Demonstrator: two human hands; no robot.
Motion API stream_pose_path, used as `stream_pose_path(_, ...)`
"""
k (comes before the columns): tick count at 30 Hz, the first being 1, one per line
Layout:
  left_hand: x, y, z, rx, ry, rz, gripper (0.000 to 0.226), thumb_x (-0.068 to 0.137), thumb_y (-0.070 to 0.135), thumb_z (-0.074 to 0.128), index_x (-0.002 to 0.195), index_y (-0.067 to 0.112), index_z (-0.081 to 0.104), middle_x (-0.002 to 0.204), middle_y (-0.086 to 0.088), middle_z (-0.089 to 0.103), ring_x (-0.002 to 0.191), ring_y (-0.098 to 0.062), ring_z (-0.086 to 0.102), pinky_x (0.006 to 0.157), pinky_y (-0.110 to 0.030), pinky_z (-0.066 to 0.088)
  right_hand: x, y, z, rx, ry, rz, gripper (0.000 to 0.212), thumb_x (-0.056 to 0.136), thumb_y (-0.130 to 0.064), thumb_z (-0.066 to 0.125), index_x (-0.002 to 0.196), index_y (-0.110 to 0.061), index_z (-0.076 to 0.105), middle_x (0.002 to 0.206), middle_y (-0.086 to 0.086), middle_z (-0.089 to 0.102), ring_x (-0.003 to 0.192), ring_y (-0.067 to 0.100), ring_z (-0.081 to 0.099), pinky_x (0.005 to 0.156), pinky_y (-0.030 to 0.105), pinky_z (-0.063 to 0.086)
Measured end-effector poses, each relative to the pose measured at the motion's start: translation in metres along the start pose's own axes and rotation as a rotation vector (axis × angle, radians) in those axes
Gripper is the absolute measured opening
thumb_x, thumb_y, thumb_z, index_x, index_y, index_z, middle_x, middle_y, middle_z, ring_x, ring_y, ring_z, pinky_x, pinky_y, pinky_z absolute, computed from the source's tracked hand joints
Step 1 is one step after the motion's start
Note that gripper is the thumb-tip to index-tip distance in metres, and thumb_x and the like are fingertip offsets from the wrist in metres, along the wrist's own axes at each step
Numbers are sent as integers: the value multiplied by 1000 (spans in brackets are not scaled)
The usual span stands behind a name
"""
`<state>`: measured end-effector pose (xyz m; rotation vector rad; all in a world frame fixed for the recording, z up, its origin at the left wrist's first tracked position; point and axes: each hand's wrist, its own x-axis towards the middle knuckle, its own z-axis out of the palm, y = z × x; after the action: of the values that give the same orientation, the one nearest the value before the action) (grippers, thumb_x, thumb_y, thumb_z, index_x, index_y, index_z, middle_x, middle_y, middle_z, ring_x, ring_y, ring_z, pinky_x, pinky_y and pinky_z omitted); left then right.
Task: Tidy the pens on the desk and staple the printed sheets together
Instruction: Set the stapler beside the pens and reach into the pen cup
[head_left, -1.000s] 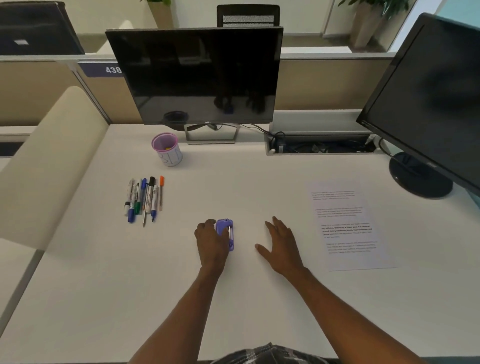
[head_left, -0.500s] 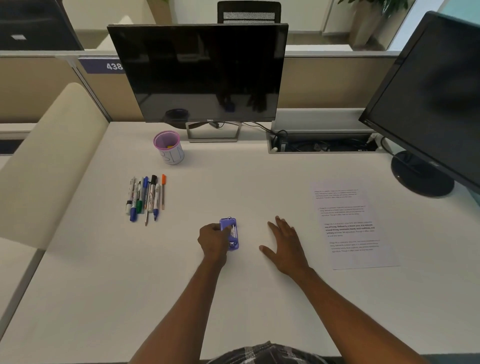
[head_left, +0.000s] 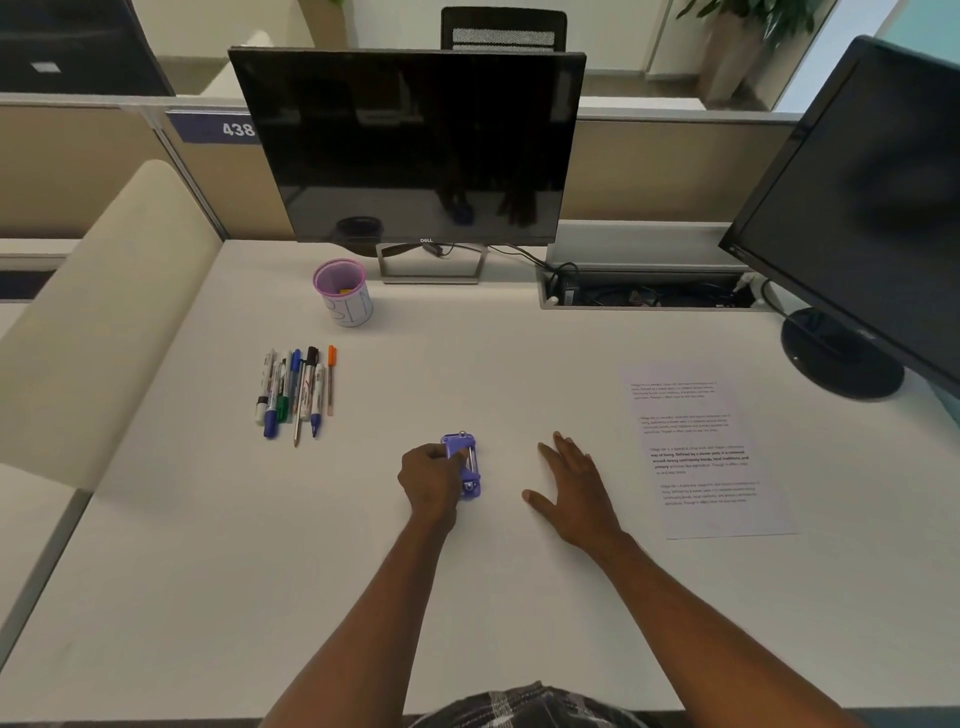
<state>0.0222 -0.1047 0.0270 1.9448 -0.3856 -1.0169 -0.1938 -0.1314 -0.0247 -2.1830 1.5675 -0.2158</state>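
Gripping the purple stapler (head_left: 466, 467), the left hand (head_left: 430, 480) covers its left side.

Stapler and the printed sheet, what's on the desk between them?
In the head view, only the right hand, flat on the desk, lies between the stapler and the printed sheet; the rest is bare.

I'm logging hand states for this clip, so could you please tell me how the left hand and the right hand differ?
The left hand curls its fingers onto the purple stapler; the right hand holds nothing. The left hand is bunched, while the right hand lies flat with fingers spread. The left hand is on the side of the pens, the right hand toward the printed sheets. Both are low on the white desk.
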Motion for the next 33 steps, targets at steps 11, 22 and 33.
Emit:
stream_pose_path(11, 21, 7, -15, -30, 5, 36, 13, 84, 5, 80, 78, 13, 72, 79, -10, 71, 69, -26, 65, 65, -31, 57, 0, -1, 1, -8, 4, 5, 78, 96, -52, 60, 159, -20, 28, 170, 3, 13, 158, 18, 8, 126, 36, 2)
stream_pose_path(22, 74, 20, -66, -12, 29, 60, 16, 86, 10, 83, 100, 4, 77, 89, -14, 73, 77, -27, 67, 69, -32, 55, -2, -8, 15, -61, 60, 55, 74, 99, -51, 54, 160, -21, 26, 171, 1, 10, 158, 17, 5, 128, 39, 1)
stream_pose_path(33, 113, 17, -102, 22, -5, 22, 28, 89, 10, 81, 113, -2, 75, 100, -16, 74, 82, -26, 68, 71, -33, 54, -2, -20, 23, -46, 106, 127, 70, 100, -46, 54, 159, -18, 28, 170, 3, 13, 158, 18, 5, 128, 42, 1)
